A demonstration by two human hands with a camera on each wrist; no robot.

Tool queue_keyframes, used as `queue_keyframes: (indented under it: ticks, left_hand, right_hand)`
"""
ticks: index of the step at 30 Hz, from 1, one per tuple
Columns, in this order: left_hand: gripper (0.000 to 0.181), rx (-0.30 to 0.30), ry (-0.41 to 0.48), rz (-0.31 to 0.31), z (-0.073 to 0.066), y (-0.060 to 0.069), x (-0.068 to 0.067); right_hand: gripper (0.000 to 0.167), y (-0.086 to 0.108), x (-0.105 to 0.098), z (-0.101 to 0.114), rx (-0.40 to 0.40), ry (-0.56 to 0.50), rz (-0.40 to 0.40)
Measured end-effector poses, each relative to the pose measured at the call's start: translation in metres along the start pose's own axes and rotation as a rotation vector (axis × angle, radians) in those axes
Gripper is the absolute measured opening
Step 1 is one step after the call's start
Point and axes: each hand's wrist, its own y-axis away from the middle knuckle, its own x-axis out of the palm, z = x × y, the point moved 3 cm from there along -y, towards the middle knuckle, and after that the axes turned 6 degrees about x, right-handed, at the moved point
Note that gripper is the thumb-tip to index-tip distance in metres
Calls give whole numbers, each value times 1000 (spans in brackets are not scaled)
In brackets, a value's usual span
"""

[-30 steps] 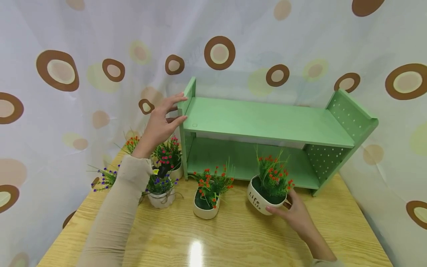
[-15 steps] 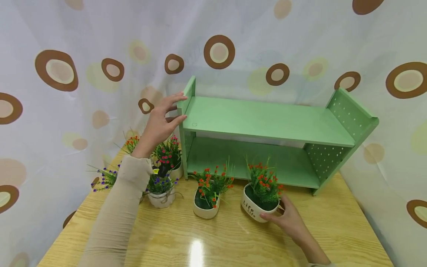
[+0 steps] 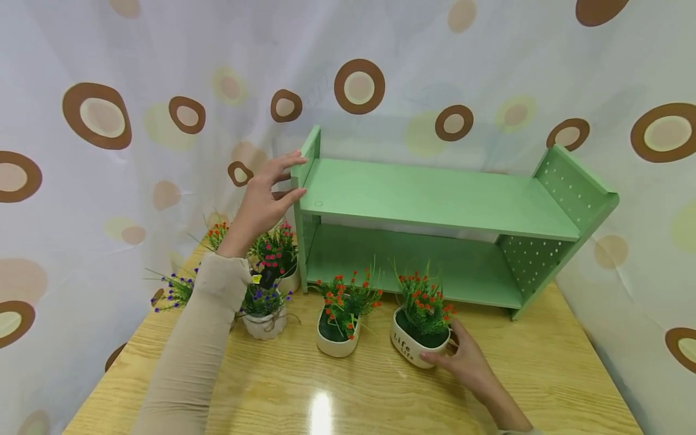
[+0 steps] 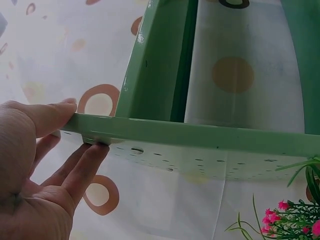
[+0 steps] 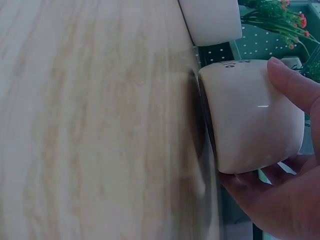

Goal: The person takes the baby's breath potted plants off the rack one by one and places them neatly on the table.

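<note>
My left hand (image 3: 261,199) pinches the upper front edge of the green two-tier shelf's (image 3: 435,190) left side panel. In the left wrist view the thumb lies on one face of that panel (image 4: 215,140) and fingertips press the other. My right hand (image 3: 467,365) grips an oval white flowerpot (image 3: 405,345) lettered "Life", with grass and small red flowers (image 3: 424,302), by its right end. Right wrist view: the flowerpot (image 5: 250,115) is upright, close to the tabletop; whether its base touches I cannot tell. A second white flowerpot (image 3: 337,347) with red flowers stands just left of it.
Left of the shelf stand several potted flowers, among them a purple one (image 3: 263,323) and a pink one (image 3: 288,281), partly behind my left forearm. The wooden table (image 3: 283,393) runs in front of the shelf. A patterned curtain (image 3: 408,54) hangs behind.
My right hand has carried the lettered flowerpot leftward and toward me, closer to the other red-flowered pot. My left hand keeps its place on the shelf.
</note>
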Motion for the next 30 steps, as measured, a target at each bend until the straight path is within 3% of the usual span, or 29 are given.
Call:
queue_keyframes:
  ticks: [30]
  left_hand:
    - [52, 5, 1, -2, 0, 0, 0]
  right_hand:
    - [97, -5, 13, -4, -30, -28, -3]
